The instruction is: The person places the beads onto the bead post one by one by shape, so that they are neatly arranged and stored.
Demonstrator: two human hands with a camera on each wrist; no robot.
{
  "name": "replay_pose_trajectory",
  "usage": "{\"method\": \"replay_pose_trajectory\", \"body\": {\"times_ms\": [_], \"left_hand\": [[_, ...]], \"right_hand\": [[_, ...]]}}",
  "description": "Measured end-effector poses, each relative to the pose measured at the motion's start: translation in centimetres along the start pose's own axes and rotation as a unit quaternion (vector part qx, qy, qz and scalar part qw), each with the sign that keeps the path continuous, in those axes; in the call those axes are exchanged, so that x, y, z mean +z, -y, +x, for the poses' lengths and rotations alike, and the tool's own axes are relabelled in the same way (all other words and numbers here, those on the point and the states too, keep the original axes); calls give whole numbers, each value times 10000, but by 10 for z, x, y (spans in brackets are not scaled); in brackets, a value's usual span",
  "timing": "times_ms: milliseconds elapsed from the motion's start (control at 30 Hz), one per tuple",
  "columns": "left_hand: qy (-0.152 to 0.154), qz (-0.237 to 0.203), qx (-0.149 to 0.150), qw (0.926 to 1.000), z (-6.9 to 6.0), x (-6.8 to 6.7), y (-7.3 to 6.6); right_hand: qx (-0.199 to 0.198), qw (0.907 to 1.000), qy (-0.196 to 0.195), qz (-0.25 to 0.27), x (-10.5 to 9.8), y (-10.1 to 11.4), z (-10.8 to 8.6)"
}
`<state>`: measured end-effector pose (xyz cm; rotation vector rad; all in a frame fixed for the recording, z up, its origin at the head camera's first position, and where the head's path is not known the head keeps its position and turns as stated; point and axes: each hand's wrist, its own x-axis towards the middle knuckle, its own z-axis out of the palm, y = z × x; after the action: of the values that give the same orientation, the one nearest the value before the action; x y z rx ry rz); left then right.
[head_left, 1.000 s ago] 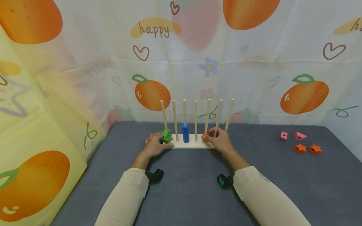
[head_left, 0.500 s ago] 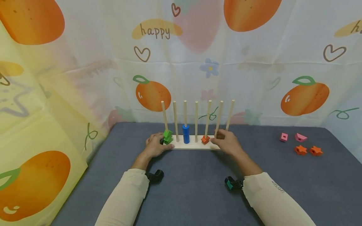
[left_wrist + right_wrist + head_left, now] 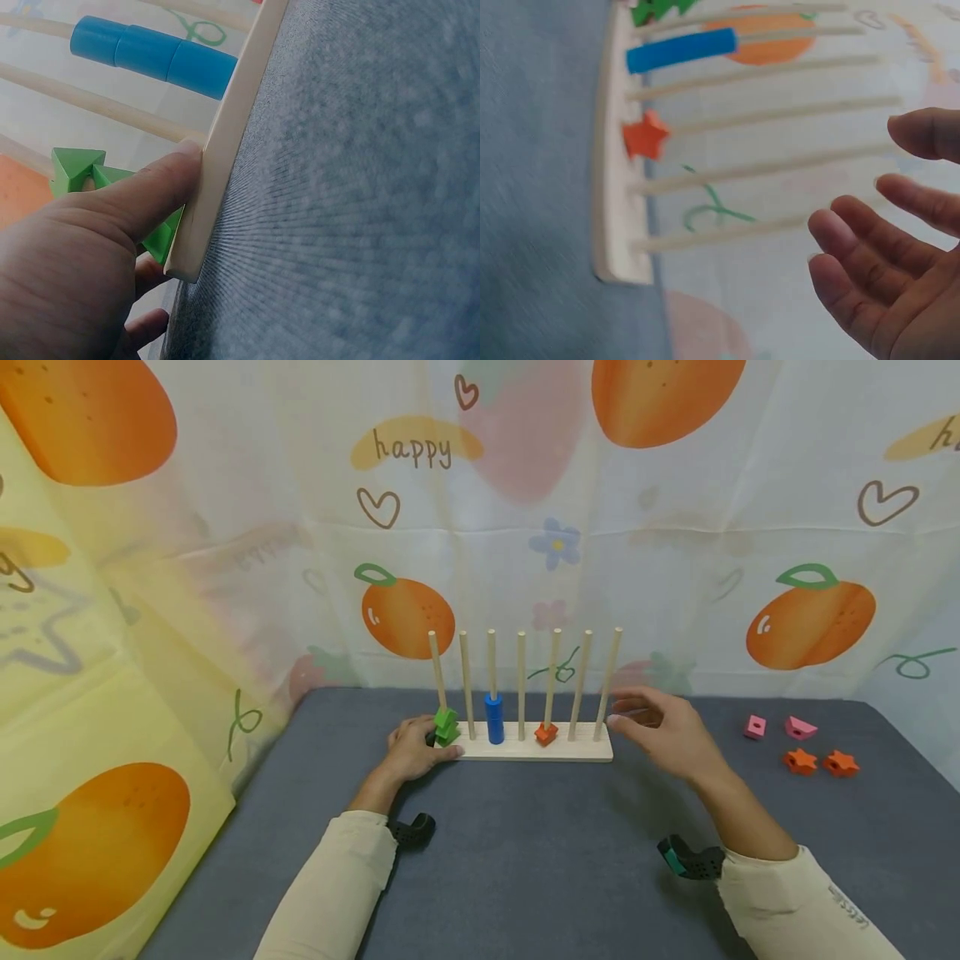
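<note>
wooden peg board (image 3: 521,749) is at the far side of the table (image 3: 555,843), long side facing the person, seven upright pegs (image 3: 521,681). leftmost peg: green triangular pieces (image 3: 446,727), stacked and turned against each other. third peg: blue cylinders (image 3: 494,720), three stacked per the left wrist view. fifth peg: one orange star (image 3: 546,734), down at the base.

left hand (image 3: 411,752) grips the left end of the base: thumb on the front edge, other fingers round the end, close to the green pieces. right hand (image 3: 671,739) is just beside the right end, near the last peg; fingers relaxed, slightly bent, spread apart.

further right on the table: pink block (image 3: 755,727) with a hole, pink wedge (image 3: 801,728) beside it, nearer the person a loose orange star (image 3: 801,762) and a second loose star (image 3: 841,764). light sleeves (image 3: 330,877) on both arms. printed cloth (image 3: 660,518) hangs behind the table, oranges and hearts on it.
</note>
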<state>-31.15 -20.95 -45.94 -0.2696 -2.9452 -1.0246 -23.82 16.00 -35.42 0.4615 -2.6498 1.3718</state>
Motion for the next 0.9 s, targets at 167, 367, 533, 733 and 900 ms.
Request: {"method": "replay_pose_trajectory", "body": {"times_ms": [167,367,533,733,900], "left_hand": [[-31,-31,122,9999,1,1,-1],[3,-67,178,9998,2,1,-3],[-15,-36,169,9998,2,-1,-2],[-14,-7,154,9999,1,-1,0],[-55,-11,99,9999,-1,0,0]], "right_hand": [[-257,9976,-570,-282,-26,1,-17],[-439,9858,-1598,-267,-51,-18,-35],[-167,9625,-2707,-74,-70,-39,-42],[858,9222,-3766,197,-87,-67,-45],[1297,9059,-4026,189,-94,-96,-48]]}}
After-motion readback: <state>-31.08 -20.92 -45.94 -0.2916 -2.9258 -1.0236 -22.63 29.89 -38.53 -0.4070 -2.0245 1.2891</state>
